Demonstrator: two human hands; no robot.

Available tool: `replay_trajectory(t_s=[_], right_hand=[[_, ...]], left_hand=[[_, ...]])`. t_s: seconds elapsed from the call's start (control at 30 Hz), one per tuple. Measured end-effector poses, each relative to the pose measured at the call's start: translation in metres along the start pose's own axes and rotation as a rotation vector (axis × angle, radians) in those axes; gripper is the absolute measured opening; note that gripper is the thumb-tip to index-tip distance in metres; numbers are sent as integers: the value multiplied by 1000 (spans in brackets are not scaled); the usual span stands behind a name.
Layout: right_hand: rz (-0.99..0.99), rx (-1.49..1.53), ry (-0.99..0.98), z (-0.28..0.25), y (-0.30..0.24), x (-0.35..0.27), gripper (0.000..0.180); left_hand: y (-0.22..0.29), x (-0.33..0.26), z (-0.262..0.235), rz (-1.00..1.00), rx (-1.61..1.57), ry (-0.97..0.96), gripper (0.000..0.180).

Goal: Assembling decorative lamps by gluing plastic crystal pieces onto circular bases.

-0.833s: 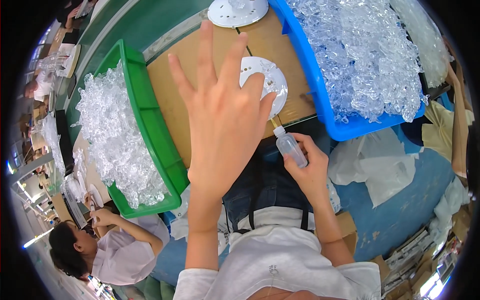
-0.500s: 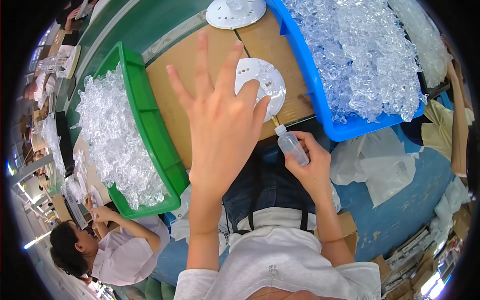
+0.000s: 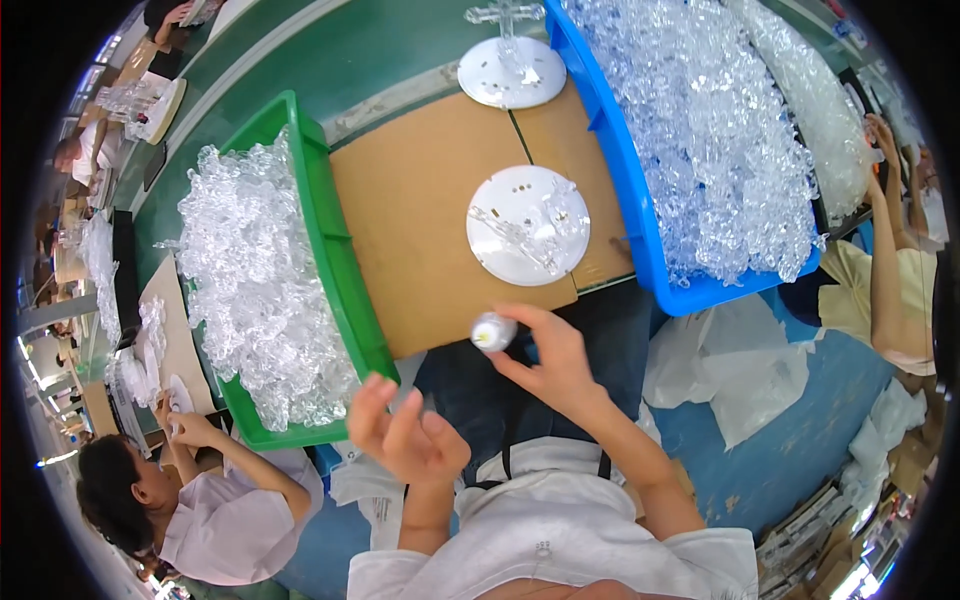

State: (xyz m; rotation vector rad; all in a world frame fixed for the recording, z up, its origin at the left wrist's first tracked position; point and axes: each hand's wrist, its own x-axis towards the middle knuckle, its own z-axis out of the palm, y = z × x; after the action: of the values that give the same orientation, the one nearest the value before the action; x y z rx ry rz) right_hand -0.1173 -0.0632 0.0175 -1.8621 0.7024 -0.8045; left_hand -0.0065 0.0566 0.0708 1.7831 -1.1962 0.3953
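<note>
The blue bin (image 3: 640,230) of clear parts bounds the cardboard tabletop (image 3: 420,230) on the right, the green bin (image 3: 330,250) on the left. The left hand (image 3: 405,435) has dropped from over the white disc (image 3: 528,225) to the near edge, open and empty, so the disc lies uncovered. The right hand (image 3: 555,360) grips a small bottle (image 3: 492,332) at that edge.

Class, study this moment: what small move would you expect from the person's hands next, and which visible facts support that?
Probably the left hand, open and empty beside the green bin of clear plastic pieces, reaches in for one piece. The right hand already holds a small bottle at the cardboard's edge, near the white disc bearing clear parts.
</note>
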Motion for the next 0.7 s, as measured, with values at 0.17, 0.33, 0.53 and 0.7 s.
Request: replay_trajectory(t_s=[0.17,0.33,0.53,0.7], right_hand=[[-131,-84,122,53,22,33,47],[-41,-222,115,45,8,28,47],[-187,-546,205,-36,-70,36,33],[-115,-766,-257,-55,-54,116,26]], left_hand=[[-18,-58,27,-240,-101,-86,26],[-24,-58,45,-241,-167,-119,30],[-38,-52,64,-293,-233,-33,45],[-44,-50,86,-336,-280,20,60]])
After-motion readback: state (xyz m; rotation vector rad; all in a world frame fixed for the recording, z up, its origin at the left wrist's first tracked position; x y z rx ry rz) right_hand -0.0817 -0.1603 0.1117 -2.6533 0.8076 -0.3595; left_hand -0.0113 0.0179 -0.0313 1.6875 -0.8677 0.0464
